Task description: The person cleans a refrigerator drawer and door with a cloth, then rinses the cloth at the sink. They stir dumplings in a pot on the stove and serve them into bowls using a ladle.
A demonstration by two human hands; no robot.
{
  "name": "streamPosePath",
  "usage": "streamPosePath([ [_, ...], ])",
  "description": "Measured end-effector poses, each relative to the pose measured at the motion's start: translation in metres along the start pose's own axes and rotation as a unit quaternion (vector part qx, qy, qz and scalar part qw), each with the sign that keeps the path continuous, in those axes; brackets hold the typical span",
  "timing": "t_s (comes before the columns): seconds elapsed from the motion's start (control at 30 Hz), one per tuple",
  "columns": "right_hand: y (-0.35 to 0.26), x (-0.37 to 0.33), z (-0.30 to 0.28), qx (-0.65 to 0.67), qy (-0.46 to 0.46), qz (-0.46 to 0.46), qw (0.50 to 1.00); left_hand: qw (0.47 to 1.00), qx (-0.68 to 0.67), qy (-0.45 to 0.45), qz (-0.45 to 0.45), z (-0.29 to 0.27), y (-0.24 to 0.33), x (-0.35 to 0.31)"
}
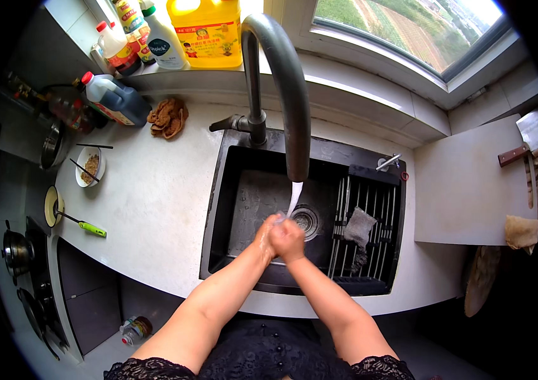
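My left hand [265, 235] and my right hand [288, 241] are pressed together under the running water [294, 197]. The curved grey faucet [294, 126] pours it from above. My right hand's fingers are curled in against my left hand; motion blurs both, and the left fingers are mostly hidden. No other object shows between them. Below lies the black sink [250, 196], with its round drain [306, 221] just beyond my right hand. To the right, a grey scouring pad [360, 227] rests on a metal drying rack [338, 253] across the basin.
A brown cloth [168, 118] and a bowl with chopsticks [90, 166] are on the left counter, near a green-handled utensil [92, 228]. Bottles and a yellow jug [209, 38] line the sill. A cutting board [471, 183] and a cleaver [516, 154] are at right.
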State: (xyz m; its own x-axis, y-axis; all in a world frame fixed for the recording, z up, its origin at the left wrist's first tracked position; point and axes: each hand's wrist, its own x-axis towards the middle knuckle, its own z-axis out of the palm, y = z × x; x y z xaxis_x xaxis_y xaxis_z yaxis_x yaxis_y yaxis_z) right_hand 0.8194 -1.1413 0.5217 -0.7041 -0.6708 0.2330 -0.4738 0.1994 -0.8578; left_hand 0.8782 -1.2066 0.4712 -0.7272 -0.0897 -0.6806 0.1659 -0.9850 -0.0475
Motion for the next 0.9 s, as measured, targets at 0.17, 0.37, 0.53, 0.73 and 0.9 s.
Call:
streamPosePath([
  [0.17,0.02,0.021,-0.011,-0.071,0.058,0.066,0.994,0.988,0.077,0.103,0.087,0.021,-0.01,-0.017],
  [0.37,-0.01,0.005,-0.017,0.048,-0.169,-0.054,0.983,0.998,0.019,0.049,0.036,-0.022,0.014,-0.009],
  [0.53,0.021,0.031,-0.026,0.065,-0.134,0.206,0.967,0.996,0.062,0.041,0.053,0.012,0.011,-0.031],
  [0.73,0.102,0.042,0.043,-0.156,-0.208,0.163,0.952,0.974,0.193,0.066,0.095,0.049,0.013,-0.072],
  [0.9,0.146,0.043,0.059,0.123,-0.374,0.433,0.811,0.981,0.181,0.003,0.067,0.076,0.021,-0.095],
])
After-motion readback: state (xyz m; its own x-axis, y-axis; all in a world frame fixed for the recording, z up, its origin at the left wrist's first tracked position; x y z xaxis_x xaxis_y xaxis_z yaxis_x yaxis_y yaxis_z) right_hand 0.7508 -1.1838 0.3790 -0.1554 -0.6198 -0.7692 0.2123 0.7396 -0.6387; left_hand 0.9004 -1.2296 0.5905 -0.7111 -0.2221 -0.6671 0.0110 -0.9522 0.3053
